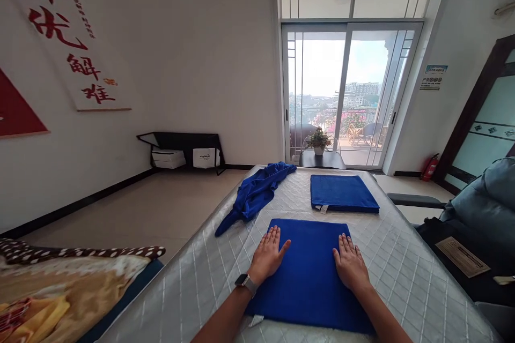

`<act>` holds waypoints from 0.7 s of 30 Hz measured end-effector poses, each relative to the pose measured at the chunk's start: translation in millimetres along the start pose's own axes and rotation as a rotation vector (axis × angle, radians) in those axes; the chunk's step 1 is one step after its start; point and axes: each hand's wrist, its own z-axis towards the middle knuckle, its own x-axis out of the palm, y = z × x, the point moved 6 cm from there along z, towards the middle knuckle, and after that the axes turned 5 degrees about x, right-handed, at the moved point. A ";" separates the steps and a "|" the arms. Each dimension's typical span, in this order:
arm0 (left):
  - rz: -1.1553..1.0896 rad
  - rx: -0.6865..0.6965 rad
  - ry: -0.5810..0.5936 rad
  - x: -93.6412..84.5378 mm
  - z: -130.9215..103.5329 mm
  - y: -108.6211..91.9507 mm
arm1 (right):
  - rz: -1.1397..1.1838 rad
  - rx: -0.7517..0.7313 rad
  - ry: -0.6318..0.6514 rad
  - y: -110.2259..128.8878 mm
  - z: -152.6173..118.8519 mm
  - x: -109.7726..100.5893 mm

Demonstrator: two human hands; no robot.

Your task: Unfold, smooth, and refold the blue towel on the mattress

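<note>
A blue cloth [308,278], folded into a flat rectangle, lies on the silver quilted surface [406,257], with a small white tag at its lower left. My left hand [267,256] rests flat on its left edge, fingers together and stretched out, a watch on the wrist. On the opposite edge my right hand [351,261] lies flat with its fingers extended. Neither hand grips anything. Behind, to the right, is a folded blue stack [341,192] with white tags at its front. A crumpled blue cloth [257,190] lies at the back left.
Patterned blankets [80,289] lie at the lower left. A grey cushioned seat [486,214] with dark items stands on the right. Beyond the far edge are a potted plant [319,140] on a chair and glass sliding doors [346,91].
</note>
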 end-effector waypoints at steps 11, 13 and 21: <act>-0.010 -0.014 -0.018 2.6 -0.6 7.1 | -0.027 -0.004 0.004 -4.5 4.5 -15.7; -0.010 -0.010 -0.022 1.0 -1.0 6.5 | -0.027 -0.017 0.001 -1.0 13.7 -24.2; -0.015 -0.016 -0.015 -0.5 -2.0 6.7 | -0.001 -0.017 0.020 12.7 47.6 -27.4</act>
